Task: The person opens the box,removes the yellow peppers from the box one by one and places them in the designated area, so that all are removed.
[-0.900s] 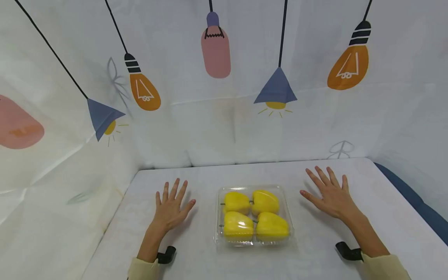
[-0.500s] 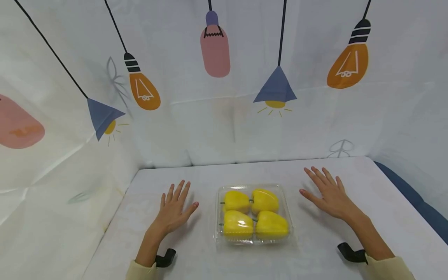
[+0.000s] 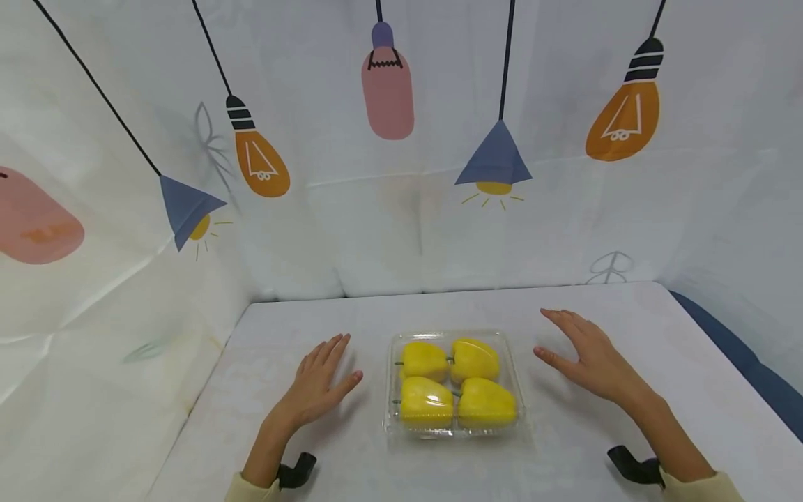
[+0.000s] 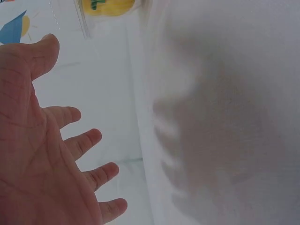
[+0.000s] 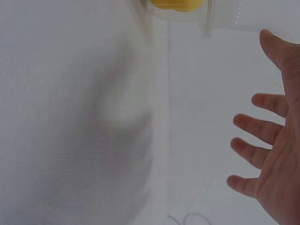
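Note:
A clear plastic clamshell box [image 3: 453, 341] sits in the middle of the white table, with several yellow bell peppers [image 3: 488, 403] inside it. To its left my left hand [image 3: 311, 390] hovers over the table, fingers extended and thumb toward the box. On the other side my right hand [image 3: 592, 362] is held likewise, its thumb pointing at the box. Neither hand touches anything. In the left wrist view the left palm [image 4: 42, 145] shows bare, with a corner of the box [image 4: 84, 23] above. The right wrist view has the right palm [image 5: 286, 164] bare too, the box's edge [image 5: 208, 18] at the top.
The white table [image 3: 376, 467] ends at a fabric backdrop [image 3: 351, 230] printed with lamps and bulbs. Past the table's right edge lies something dark blue [image 3: 728, 338]. Each wrist wears a black camera mount, one on the left [image 3: 297, 470] and one on the right [image 3: 633, 466].
Both hands have turned so their palms face inward more, and their spread fingers have drawn closer together. The left hand has shifted slightly toward the box. The box has stayed in place.

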Demonstrator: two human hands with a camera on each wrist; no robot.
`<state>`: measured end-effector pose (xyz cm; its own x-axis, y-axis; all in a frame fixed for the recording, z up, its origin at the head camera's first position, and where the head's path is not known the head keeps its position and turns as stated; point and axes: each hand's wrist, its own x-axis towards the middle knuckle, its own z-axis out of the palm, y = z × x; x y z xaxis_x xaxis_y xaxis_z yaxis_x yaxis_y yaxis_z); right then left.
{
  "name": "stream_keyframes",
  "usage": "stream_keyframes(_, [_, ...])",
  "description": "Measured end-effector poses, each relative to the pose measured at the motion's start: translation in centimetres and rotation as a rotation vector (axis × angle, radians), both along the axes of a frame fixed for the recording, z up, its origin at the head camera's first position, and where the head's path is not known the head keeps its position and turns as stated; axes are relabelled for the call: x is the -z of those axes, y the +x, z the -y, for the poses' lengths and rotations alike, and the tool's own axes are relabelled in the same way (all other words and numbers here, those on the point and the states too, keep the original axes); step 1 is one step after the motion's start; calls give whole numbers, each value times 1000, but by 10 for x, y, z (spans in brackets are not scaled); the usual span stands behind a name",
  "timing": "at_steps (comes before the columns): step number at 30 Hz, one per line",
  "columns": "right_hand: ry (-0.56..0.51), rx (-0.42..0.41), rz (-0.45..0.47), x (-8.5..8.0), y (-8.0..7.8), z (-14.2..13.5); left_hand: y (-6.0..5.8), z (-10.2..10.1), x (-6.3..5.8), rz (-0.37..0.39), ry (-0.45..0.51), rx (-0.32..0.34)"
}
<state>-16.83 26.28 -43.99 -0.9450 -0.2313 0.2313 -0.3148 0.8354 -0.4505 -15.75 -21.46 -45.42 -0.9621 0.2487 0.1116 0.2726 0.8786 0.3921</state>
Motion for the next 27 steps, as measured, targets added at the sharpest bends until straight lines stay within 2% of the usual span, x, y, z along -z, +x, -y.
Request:
stream_keyframes(7, [-23, -2, 67, -2, 9, 5, 6, -2, -2, 49, 45, 28])
stream_keyframes(13, [-34, -20, 112, -3, 15, 8, 10, -5, -7, 136, 90, 24])
stream_keyframes(27, [-77, -68, 133, 1, 26, 15, 17, -11, -11, 239, 199, 95])
